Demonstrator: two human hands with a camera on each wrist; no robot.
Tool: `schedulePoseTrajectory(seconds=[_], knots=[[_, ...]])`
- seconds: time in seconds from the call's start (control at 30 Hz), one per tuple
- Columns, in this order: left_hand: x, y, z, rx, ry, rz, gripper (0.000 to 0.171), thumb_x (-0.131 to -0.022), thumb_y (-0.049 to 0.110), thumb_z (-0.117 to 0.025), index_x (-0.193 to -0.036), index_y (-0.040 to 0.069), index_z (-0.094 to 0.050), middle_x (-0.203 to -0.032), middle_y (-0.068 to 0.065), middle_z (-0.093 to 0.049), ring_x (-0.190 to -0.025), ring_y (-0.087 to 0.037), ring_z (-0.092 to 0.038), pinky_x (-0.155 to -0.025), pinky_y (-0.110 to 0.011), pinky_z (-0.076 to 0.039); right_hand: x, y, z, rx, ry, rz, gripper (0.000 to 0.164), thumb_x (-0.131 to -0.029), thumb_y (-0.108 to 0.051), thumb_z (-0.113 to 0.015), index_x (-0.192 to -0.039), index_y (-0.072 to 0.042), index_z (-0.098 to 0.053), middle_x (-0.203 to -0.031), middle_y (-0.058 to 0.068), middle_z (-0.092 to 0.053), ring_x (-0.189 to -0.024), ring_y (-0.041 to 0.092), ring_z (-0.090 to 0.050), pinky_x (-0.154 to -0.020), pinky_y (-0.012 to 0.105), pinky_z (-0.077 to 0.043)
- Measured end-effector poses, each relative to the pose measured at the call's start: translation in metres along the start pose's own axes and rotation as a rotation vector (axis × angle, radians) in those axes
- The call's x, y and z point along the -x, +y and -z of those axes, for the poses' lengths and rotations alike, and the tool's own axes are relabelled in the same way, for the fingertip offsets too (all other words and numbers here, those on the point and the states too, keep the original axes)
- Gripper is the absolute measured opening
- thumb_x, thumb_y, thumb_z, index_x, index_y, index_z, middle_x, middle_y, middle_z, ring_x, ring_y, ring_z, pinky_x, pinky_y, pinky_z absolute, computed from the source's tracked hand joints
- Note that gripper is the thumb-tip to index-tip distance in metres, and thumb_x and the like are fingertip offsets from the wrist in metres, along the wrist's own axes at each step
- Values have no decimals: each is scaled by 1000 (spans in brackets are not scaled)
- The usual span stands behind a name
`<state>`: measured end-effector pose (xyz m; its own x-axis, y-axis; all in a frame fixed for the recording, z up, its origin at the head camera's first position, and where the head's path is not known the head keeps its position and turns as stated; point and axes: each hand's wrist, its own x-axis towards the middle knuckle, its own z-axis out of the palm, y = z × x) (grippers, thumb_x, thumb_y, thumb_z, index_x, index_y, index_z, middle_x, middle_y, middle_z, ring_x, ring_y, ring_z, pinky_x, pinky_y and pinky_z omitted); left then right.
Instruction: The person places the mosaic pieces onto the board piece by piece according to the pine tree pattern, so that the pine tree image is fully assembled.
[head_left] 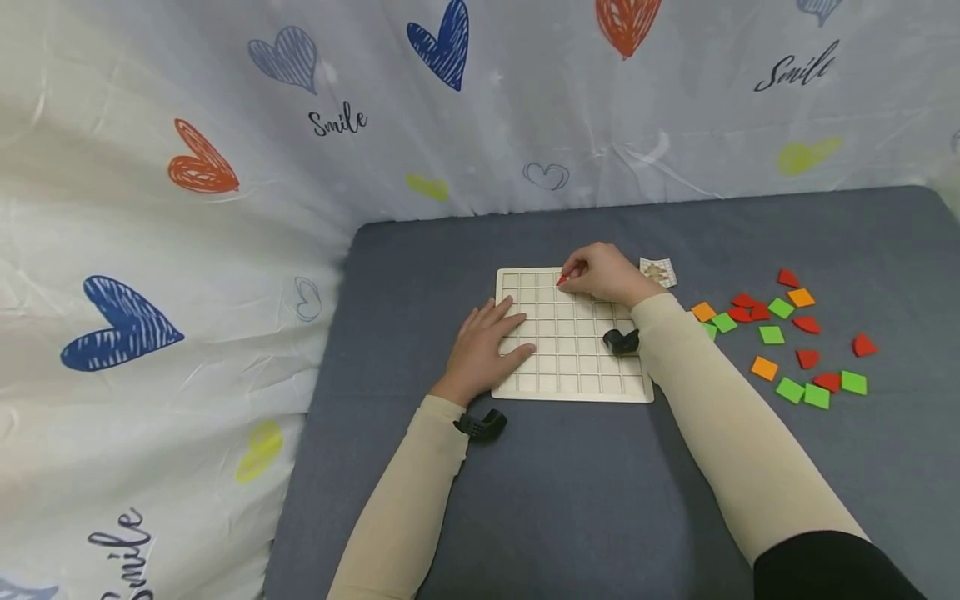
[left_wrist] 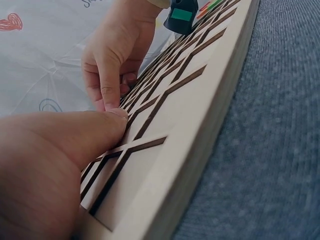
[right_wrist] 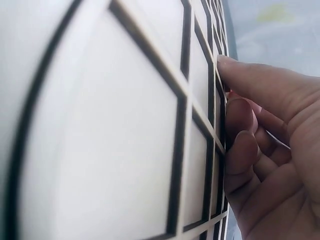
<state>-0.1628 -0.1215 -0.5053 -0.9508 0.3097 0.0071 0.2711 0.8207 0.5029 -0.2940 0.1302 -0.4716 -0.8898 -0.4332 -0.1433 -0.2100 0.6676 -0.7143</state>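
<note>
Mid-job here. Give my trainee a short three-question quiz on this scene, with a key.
1. Which hand pinches the small red piece at the pale wooden grid board?
2. How many loose orange square tiles show in the head view?
3. The left hand's fingers rest on: A) a green square tile; B) the board; C) the small printed card.

Key: 1. The right hand. 2. Three. 3. B.

The right hand is hiding most of a red piece; a card is showing print too small to read
</note>
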Motion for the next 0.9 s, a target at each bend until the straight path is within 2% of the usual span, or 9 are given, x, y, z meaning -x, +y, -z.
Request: schedulePoseTrajectory(seconds=[0.37, 0.63, 0.9], knots=[[-1, 3, 0, 0, 0, 12, 62, -101, 55, -63, -154, 22, -57, -172, 0, -31, -163, -23, -17, -133, -45, -8, 5, -2, -1, 16, 17, -22, 34, -91, -22, -84, -115, -1, -74, -104, 13, -70, -96, 28, -64, -91, 45, -54], [0, 3, 0, 7, 15, 8, 62, -101, 54, -65, -153, 21, -58, -171, -2, -33, -162, -25, -19, -133, -47, -9, 16, -7, -6, 33, 40, 0, 39, -94, -17, -79, -125, 4, -69, -115, 19, -67, -106, 32, -62, -95, 48, -54], [-1, 1, -2, 8, 21, -3, 61, -101, 53, -65, -153, 21, -58, -171, -2, -33, -162, -25, -19, -133, -47, -10, 31, -7, -6, 31, 37, 20, 37, -96, -19, -77, -125, 3, -71, -114, 18, -69, -105, 32, -66, -95, 49, -55]])
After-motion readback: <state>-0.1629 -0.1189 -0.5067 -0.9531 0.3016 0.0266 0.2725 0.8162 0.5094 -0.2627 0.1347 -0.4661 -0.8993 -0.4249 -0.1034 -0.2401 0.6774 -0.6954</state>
